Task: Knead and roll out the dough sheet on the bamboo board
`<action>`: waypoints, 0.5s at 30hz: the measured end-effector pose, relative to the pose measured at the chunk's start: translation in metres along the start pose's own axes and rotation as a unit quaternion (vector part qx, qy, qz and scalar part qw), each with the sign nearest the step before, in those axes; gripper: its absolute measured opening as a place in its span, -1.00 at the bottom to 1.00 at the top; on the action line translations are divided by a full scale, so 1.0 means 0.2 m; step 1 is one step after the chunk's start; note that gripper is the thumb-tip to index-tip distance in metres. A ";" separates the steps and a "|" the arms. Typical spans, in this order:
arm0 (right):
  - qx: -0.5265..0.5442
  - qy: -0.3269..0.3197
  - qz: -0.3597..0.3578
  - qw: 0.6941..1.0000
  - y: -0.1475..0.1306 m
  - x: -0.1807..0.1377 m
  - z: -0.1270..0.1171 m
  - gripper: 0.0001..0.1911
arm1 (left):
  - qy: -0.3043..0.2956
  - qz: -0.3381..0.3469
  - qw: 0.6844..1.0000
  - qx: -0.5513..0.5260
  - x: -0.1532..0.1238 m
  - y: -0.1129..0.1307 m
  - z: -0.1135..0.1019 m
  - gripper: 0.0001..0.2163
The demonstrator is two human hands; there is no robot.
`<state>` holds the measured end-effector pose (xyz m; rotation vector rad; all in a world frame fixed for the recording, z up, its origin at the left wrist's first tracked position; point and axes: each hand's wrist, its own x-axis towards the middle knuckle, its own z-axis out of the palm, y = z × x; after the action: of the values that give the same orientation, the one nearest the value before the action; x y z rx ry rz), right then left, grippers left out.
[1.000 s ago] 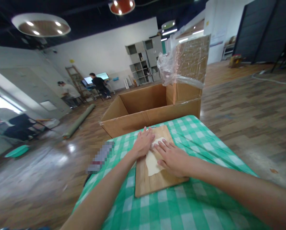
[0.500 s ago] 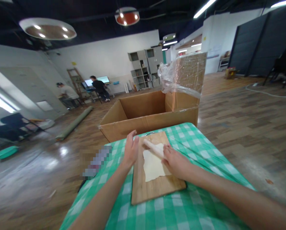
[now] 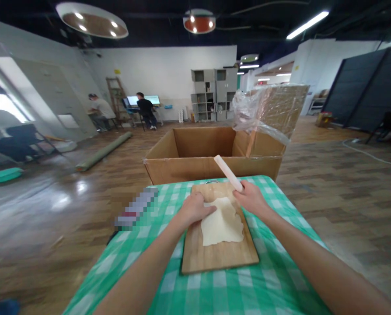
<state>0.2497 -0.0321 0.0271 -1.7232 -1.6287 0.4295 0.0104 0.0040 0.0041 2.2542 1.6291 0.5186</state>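
A thin, pale sheet of dough point(image 3: 222, 225) with ragged edges lies on a wooden cutting board point(image 3: 211, 260). My left hand point(image 3: 194, 209) is at the sheet's upper left edge, thumb over the dough and fingers curled; their tips are partly hidden. In my right hand point(image 3: 252, 198) is a pale rolling pin point(image 3: 227, 171), gripped by its near end. The pin is tilted up and away, clear of the dough, its far end in front of the cardboard box. My right hand is above the board's upper right edge.
A green and white checked cloth point(image 3: 274, 280) covers the table. Beyond its far edge stands a large open cardboard box point(image 3: 182, 168), with a plastic-wrapped carton point(image 3: 282, 109) at its right. A blurred-out item point(image 3: 136, 210) lies at the table's left edge. Several people sit farther back.
My right hand has lifted the rolling pin off the dough. My left hand has moved from beside the board onto the dough's edge, and the sheet's outline has shifted. The view has turned slightly.
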 end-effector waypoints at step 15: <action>0.198 -0.157 0.046 0.967 0.10 0.13 0.14 -0.72 | -0.042 0.063 0.990 -0.117 0.03 0.01 -0.02 -0.62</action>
<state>0.2489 0.0013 -0.0008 -1.4810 -1.5453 1.0426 0.0119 0.0098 0.0085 2.1808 1.3180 0.6019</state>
